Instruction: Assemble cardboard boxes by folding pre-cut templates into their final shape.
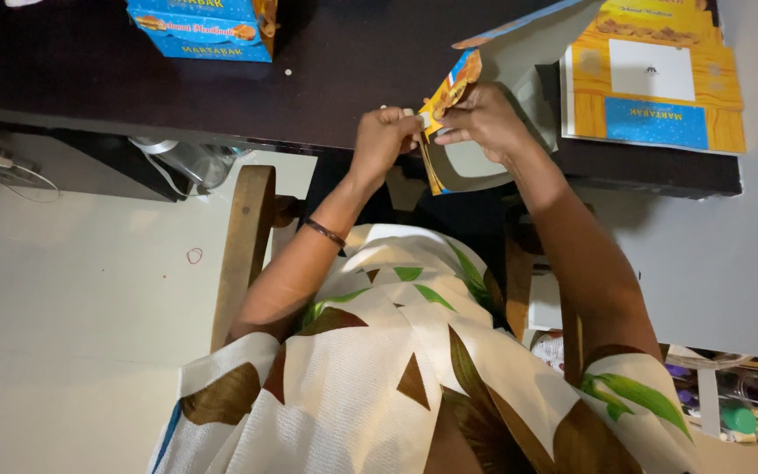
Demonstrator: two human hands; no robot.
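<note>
While I work at the dark table's (326,79) near edge, my left hand (382,140) and right hand (482,118) pinch the orange-and-blue flat cardboard carton blank (451,92) between fingertips

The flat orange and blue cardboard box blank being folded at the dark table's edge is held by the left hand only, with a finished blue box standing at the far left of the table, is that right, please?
Not quite: the head view shows both hands on it. The left hand and the right hand each pinch the flat orange and blue cardboard box blank at the dark table edge. The finished blue box does stand at the far left.
</note>
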